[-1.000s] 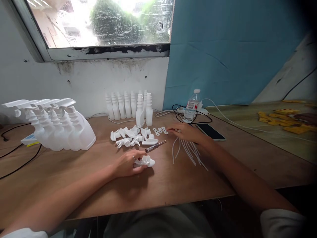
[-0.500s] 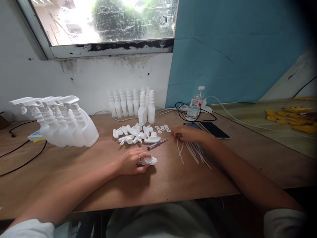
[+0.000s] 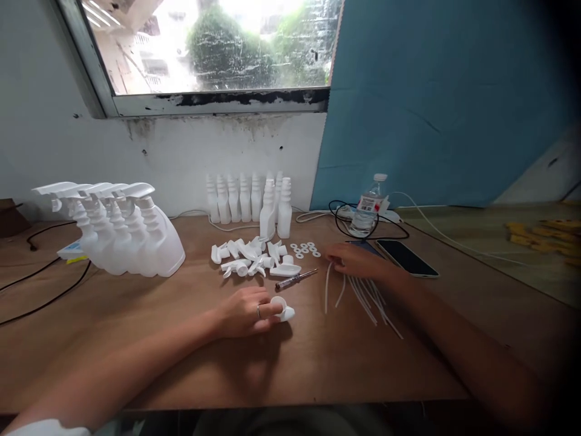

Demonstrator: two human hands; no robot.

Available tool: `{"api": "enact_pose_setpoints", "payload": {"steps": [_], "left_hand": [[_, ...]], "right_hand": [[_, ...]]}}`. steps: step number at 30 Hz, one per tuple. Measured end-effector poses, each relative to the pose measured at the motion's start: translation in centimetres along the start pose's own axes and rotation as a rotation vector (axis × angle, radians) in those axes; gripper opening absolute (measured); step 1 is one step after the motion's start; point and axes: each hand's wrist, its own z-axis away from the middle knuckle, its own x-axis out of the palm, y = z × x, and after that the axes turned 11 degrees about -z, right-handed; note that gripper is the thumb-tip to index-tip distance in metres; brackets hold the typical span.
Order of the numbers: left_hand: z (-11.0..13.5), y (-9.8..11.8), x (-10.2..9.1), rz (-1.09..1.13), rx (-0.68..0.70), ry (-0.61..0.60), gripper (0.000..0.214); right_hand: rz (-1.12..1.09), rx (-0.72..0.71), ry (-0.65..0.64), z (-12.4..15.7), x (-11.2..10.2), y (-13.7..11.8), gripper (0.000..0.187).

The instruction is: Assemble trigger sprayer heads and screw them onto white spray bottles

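Note:
My left hand [image 3: 247, 312], with a ring on one finger, is closed around a white spray trigger head [image 3: 285, 313] at the front middle of the table. The round collar of the head faces up. Over to the right, my right hand [image 3: 349, 260] has its fingertips pinched at the upper end of a thin white tube [image 3: 326, 290]. More thin white tubes [image 3: 365, 300] fan out on the table below that hand. A screwdriver [image 3: 295, 279] with a clear handle lies between the hands, close to small white washers [image 3: 305, 249] and loose white spray head parts [image 3: 249, 257].
White bottles [image 3: 284, 209] stand in a group by the wall. At left are several bottles with spray heads fitted [image 3: 136, 242]. A water bottle [image 3: 365, 209], black cable and phone [image 3: 407, 258] occupy the back right.
The view has tilted up slightly. At my right fingertips, one tube has come apart from the tube it crossed. The trigger head in my left hand has turned, showing more of its collar.

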Motion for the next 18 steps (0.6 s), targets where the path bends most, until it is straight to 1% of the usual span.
{"api": "enact_pose_setpoints", "payload": {"steps": [2,4,6,7,9,12,14,15,18], "left_hand": [[0.1,-0.1,-0.2,0.006,0.037,0.001,0.021],[0.2,-0.2,-0.3,0.047,0.050,0.006,0.022],[0.2,-0.2,-0.3,0.097,0.039,0.007,0.022],[0.2,-0.1,-0.3,0.118,0.030,0.007,0.022],[0.2,-0.1,-0.2,0.140,0.010,0.011,0.022],[0.2,0.0,-0.1,0.160,-0.026,0.009,0.022],[0.4,0.1,0.1,0.203,-0.107,0.022,0.024],[0.5,0.2,0.1,0.232,-0.162,0.028,0.027],[0.8,0.5,0.3,0.302,-0.291,0.023,0.038]], "right_hand": [[-0.135,0.001,0.141,0.0,-0.2,-0.5,0.009],[-0.371,-0.013,0.305,-0.2,-0.3,-1.6,0.004],[-0.670,-0.022,0.435,-0.5,-0.2,-3.3,0.015],[-0.816,-0.013,0.460,-0.6,0.0,-4.4,0.019],[-1.045,-0.023,0.461,-0.9,0.5,-6.7,0.022],[-1.266,-0.105,0.352,-1.0,1.5,-10.0,0.023],[-1.321,-0.150,0.265,-0.8,2.2,-11.8,0.021],[-1.326,-0.172,0.242,-0.7,2.5,-12.5,0.020],[-1.298,-0.234,0.243,-0.3,3.2,-13.6,0.016]]}}
